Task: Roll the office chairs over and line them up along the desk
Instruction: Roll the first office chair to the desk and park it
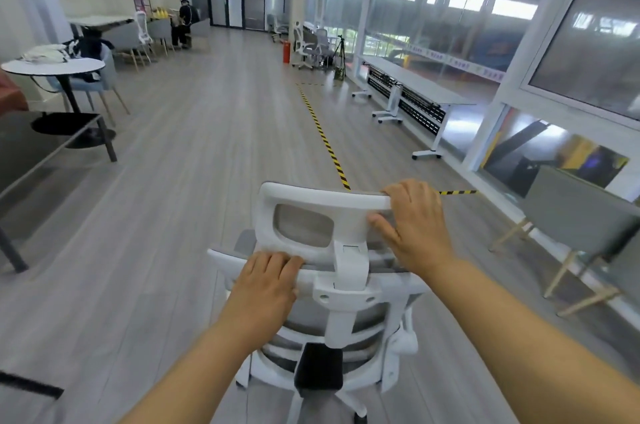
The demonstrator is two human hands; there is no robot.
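chair: i see the white office chair at lower centre of the frame; its back faces me
left hand: fingers curled over the backrest top edge
right hand: gripping the headrest right end; fingers over the top, thumb behind
desk: right of centre, along the glass; well apart from the chair

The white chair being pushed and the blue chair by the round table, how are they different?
The white chair has a headrest and a base on wheels; the blue chair stands on slanted wooden legs. The white chair is out on the open floor, held by the left hand and right hand; the blue chair sits at the round table, untouched. Both are chairs with backs.
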